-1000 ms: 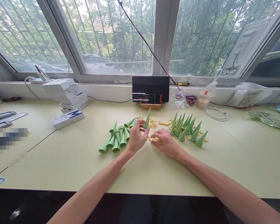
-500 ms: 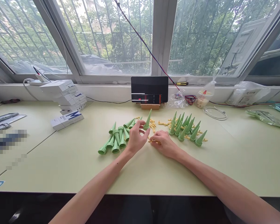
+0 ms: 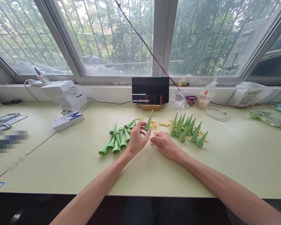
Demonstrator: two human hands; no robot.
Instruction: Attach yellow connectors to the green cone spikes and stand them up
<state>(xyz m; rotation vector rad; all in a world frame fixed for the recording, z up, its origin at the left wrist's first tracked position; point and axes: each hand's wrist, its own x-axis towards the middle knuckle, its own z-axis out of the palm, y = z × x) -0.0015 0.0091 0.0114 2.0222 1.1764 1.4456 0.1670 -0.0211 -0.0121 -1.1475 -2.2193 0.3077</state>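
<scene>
My left hand [image 3: 137, 138] is closed around the base of a green cone-shaped plastic spike [image 3: 149, 121], which stands with its tip up. To its right, my right hand [image 3: 163, 142] has its fingers pinched together low over the table, at a small yellow plastic piece [image 3: 150, 142] partly hidden by the fingertips. More yellow pieces [image 3: 153, 126] lie loose just behind the hands. A pile of green spikes [image 3: 116, 137] rests on its sides left of my left hand. On the right, several spikes [image 3: 189, 126] stand upright, some with yellow pieces sticking out at the base.
A black screen [image 3: 150, 89] on a cardboard stand is at the back of the table. White boxes [image 3: 66, 97] are stacked at the left. Along the sill side lie a bagged cup [image 3: 203, 98], a coiled white cable [image 3: 215, 113] and plastic packages [image 3: 269, 119].
Both hands stay nearly in place. The right fingers have drawn in slightly, and fewer yellow pieces show beneath them. The left hand keeps the same green spike.
</scene>
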